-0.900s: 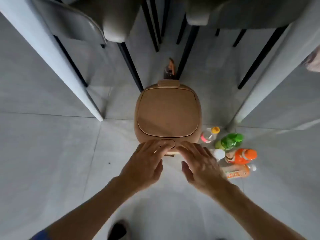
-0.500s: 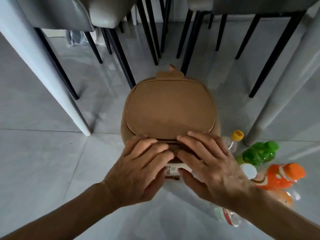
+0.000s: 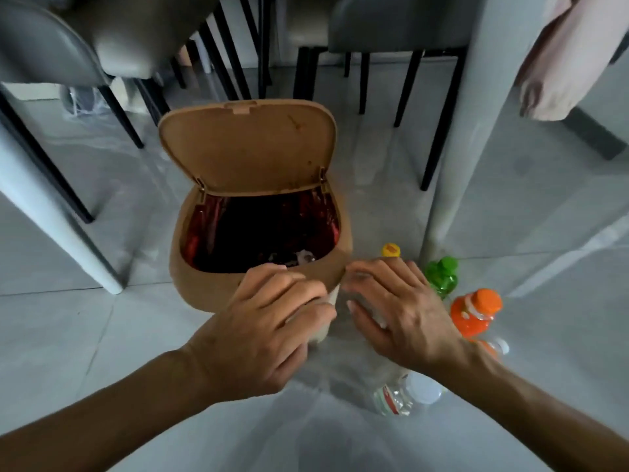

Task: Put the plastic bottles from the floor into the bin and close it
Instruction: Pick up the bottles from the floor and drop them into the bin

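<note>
Both hands sit at the near rim of the bin: the left hand (image 3: pixel 269 321) has its fingers curled loosely against the front wall with no firm grip on anything that can be made out, and the right hand (image 3: pixel 398 311) is spread flat with fingers apart, holding nothing, just beside the rim's right corner. Grey floor (image 3: pixel 68 335) tiles fill the scene, with chair legs (image 3: pixel 439 120) and a pale table leg (image 3: pixel 456 141) standing behind. On it stands the tan bin (image 3: pixel 190 277), its lid (image 3: pixel 248 148) swung up and back on its hinges, showing a dark red liner (image 3: pixel 204 226) inside. To the right of the bin the plastic bottles lie close together on the floor: an orange bottle (image 3: pixel 473 315), a green bottle (image 3: pixel 442 275) behind it, a clear bottle with a white cap (image 3: pixel 405 396) near the right wrist, and a yellow-capped bottle (image 3: pixel 390 249) mostly hidden behind the right hand's fingers.
</note>
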Demonstrator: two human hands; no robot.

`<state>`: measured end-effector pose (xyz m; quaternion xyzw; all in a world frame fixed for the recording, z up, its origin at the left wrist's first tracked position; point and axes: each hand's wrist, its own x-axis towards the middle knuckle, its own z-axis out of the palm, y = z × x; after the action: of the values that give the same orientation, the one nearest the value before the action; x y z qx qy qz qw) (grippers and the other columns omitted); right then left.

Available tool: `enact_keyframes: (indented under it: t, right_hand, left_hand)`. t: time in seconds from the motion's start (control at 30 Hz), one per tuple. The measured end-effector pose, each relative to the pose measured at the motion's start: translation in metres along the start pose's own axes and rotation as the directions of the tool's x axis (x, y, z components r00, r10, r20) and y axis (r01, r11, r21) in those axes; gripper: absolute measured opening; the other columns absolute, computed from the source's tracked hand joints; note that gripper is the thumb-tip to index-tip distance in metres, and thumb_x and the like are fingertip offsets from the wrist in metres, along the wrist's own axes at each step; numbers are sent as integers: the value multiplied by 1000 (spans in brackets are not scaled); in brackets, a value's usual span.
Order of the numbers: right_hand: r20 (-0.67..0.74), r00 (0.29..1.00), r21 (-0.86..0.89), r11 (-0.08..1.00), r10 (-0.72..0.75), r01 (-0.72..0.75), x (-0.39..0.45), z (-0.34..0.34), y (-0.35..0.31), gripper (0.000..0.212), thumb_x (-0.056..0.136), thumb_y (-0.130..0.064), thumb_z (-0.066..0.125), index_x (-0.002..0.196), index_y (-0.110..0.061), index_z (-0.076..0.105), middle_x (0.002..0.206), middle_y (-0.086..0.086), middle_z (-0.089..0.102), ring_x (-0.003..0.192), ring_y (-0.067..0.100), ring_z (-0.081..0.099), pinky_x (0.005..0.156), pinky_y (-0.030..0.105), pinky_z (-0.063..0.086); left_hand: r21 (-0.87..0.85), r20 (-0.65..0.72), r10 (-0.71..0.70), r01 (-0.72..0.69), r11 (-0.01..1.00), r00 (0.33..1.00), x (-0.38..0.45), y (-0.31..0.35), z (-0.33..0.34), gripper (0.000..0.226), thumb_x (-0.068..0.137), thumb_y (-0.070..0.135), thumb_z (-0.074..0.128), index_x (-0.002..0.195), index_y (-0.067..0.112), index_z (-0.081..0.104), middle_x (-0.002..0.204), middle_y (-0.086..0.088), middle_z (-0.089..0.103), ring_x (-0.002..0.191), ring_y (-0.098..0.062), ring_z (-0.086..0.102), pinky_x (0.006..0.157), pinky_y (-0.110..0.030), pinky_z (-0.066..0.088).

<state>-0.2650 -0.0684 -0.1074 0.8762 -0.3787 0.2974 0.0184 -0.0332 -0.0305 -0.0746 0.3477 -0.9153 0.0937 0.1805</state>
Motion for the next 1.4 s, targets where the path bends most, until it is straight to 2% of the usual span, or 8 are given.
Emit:
enact_keyframes:
  t: [0.17,0.27,0.4,0.73,0.93,1.1,1.23,1.4]
  right_hand:
    - [29,962,42,962,270,-271,-45,7,43,17,90,-21,62,103,-11,68,111,6,68,92,32,64,77,45,51]
    - [152,916,15,926,370,-377,-67,6,57,28,87,-32,60,111,-18,63,116,2,66,98,28,64,83,41,53]
    - [295,871,-13,913,394,-409,-84,7,63,35,85,-37,64,117,-23,61,117,-1,67,100,23,66,81,35,55]
    - [311,859,67,892,406,-446,-87,8,71,42,78,-22,76,114,-28,55,108,-3,70,86,19,70,66,23,52]
    - [113,858,168,842,501,-513,-53,-21,73,33,78,-30,69,108,-24,58,101,-5,62,78,17,62,62,25,50]
    - [-106,888,294,867,448,-402,6,-67,64,32,81,-14,75,108,-15,57,100,1,60,79,20,61,65,27,54]
    - [-349,845,376,886,406,-270,61,-109,46,29,86,-22,67,110,-13,54,100,8,61,79,24,61,62,26,51]
    - [-488,793,501,861,366,-89,112,-124,16,24,90,-12,61,111,-12,49,98,4,54,86,17,60,65,27,52]
  left_hand:
    - [8,76,149,-150,989,986,59,27,25,31,76,13,64,106,9,69,114,-14,68,99,-33,62,88,-48,48]
    - [33,190,-28,22,999,981,100,38,45,45,79,20,62,123,11,61,133,-15,59,113,-35,56,91,-46,45]
    - [140,431,-266,228,964,862,145,39,79,67,86,23,59,148,18,34,156,-13,33,134,-33,39,106,-47,36]
    - [94,505,-266,254,963,821,146,43,80,26,89,11,63,114,10,59,116,-11,62,109,-29,62,87,-38,51]
    - [12,149,-241,242,970,959,173,37,-7,21,90,34,57,104,20,48,91,1,64,83,-22,61,62,-31,41]
    - [-83,-191,-383,374,924,904,186,-5,-132,36,81,54,57,97,22,58,84,2,60,72,-15,55,65,-30,46]
    - [-263,-19,-667,640,722,745,160,-51,-198,52,56,72,48,74,24,57,84,-21,65,72,-38,63,77,-56,56]
    - [25,123,-584,586,810,802,126,-80,-198,27,77,44,77,95,30,62,91,3,62,85,-22,61,77,-36,48]
